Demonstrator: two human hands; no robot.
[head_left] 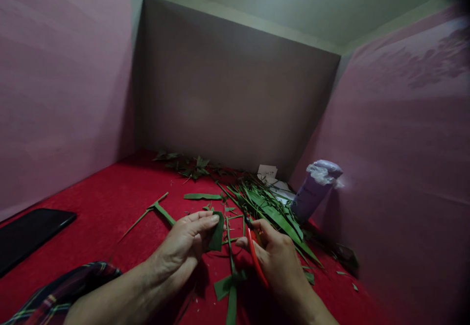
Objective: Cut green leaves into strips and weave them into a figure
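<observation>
My left hand [187,242] pinches a short, dark green piece of leaf [216,232] between thumb and fingers. To its right, my right hand [277,254] is closed around a cutting tool with red handles [255,254], pliers or shears; its dark jaws point away from me, apart from the leaf piece. Below and between the hands, a green stem with leaf strips [231,286] lies over the red cloth. A long leaf strip [201,196] rests just beyond my left hand. Thin cut stems and small scraps lie between the two hands.
A heap of long green leaves [273,212] lies beyond my right hand, beside a purple plastic-wrapped package [314,190] and white papers [267,172]. Leafy sprigs [196,168] lie along the back wall. A black flat device [33,234] sits at left. Pink walls stand on both sides.
</observation>
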